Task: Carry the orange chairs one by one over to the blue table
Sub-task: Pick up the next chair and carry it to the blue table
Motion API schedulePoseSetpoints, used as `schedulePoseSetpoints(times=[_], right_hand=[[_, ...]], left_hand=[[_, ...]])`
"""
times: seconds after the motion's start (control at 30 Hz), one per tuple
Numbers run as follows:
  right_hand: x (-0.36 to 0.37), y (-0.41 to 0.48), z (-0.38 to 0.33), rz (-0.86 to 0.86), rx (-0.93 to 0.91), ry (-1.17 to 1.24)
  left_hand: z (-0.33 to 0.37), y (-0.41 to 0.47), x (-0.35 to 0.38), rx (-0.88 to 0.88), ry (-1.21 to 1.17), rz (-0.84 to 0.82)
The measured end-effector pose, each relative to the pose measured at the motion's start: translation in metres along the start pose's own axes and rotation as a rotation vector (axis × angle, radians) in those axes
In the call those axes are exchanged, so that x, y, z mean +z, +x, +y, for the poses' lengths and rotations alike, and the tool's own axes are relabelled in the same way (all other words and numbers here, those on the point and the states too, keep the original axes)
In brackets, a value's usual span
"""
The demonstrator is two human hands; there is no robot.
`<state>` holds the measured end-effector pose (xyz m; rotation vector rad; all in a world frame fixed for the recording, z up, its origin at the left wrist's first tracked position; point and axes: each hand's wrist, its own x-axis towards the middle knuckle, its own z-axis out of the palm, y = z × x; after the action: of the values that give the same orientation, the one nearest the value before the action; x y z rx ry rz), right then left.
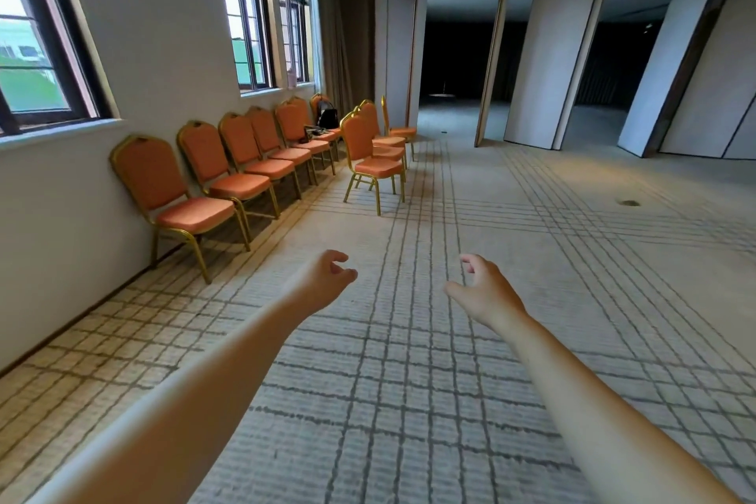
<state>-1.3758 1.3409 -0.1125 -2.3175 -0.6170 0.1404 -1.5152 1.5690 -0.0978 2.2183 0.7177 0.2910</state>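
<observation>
Left grip point(327, 278) and right grip point(487, 291): both are held out ahead, fingers loosely curled, nothing held or touched. Patterned carpet point(409, 381) is seen beneath them.

A row of orange chairs point(262, 160) is set against the window wall point(163, 53) on the left. The nearest chair point(176, 196) stands apart from the left grip. A free-standing cluster point(370, 160) is noted farther on. A black bag point(328, 117) rests on a far chair of the row. The blue worktop is not in view.

Step judged: approach, with no chair yet taken up. Next move judged: one chair is to be reached, gripped at backrest and seat frame, and lifted clear of its neighbours.
</observation>
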Motion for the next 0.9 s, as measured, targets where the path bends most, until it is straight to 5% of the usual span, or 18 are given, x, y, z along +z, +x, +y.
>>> schedulePoseSetpoints(times=[0.9], right_hand=[[0.033, 0.691, 0.071, 0.033, 0.054, 0.025]], left_hand=[[0.064, 0.737, 0.113, 0.081, 0.067, -0.081]])
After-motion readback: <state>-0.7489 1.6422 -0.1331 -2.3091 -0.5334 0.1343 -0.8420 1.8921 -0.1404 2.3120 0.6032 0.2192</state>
